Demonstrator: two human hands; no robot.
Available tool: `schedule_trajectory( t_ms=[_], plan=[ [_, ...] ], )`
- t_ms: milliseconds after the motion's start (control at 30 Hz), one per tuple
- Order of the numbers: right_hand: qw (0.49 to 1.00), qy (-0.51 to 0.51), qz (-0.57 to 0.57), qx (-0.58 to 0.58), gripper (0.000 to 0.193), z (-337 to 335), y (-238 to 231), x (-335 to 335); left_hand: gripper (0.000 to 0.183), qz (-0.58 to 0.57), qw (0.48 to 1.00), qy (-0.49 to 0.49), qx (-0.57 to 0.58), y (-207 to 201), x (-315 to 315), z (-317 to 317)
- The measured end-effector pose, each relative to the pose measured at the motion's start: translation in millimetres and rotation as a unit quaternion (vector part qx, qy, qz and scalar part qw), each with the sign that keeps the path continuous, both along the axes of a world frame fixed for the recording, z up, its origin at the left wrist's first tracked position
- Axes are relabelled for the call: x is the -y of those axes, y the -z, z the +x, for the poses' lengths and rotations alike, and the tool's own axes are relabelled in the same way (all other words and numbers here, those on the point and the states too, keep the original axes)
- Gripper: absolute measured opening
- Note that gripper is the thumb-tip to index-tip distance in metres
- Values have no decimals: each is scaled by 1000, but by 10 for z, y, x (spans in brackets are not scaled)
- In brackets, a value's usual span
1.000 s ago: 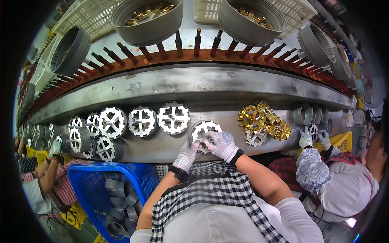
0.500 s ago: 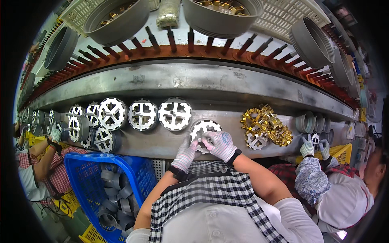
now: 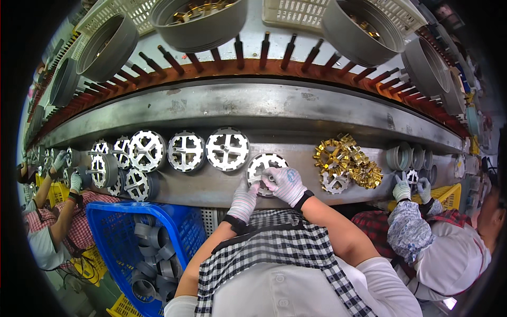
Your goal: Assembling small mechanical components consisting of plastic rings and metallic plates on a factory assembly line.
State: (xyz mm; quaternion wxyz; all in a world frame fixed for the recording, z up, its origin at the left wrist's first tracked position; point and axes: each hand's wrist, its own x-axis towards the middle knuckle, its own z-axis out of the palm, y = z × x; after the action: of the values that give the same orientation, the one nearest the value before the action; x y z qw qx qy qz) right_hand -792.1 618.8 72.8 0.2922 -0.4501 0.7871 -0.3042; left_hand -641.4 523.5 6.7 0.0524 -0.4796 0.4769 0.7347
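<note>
A round grey plastic wheel part (image 3: 266, 170) with a toothed rim and cross spokes is lying flat on the metal worktop (image 3: 222, 187), pinched at 3 o'clock by the gloved right hand (image 3: 285, 185) and steadied at 7 o'clock by the gloved left hand (image 3: 244, 199).

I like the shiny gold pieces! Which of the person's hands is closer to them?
Right. The right hand sits just left of the gold pile, on a white wheel; the left hand is farther left.
</note>
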Motion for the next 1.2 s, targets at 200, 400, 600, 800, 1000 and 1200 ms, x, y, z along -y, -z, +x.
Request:
schedule_trajectory(
  t_ms=[200,400,600,800,1000,1200],
  plan=[
    [999,-34,31,-3,21,-87,-124,-41,55,-25,1000,-10,3,-174,6,-123],
    [997,-31,-65,-28,61,-71,-132,-192,58,-243,966,72,-40,-261,12,-35],
    [985,10,57,-163,93,-68,221,-418,67,-116,993,21,-29,-200,-20,-150],
    [988,1,47,-144,92,-96,241,-413,57,-117,993,20,-11,-277,-14,-202],
    [999,-5,46,-20,90,-214,131,-471,50,-44,998,40,-37,-331,153,114],
    [985,-65,-21,-161,57,-173,-523,-436,47,-29,999,-9,-44,-652,161,729]
  ],
)
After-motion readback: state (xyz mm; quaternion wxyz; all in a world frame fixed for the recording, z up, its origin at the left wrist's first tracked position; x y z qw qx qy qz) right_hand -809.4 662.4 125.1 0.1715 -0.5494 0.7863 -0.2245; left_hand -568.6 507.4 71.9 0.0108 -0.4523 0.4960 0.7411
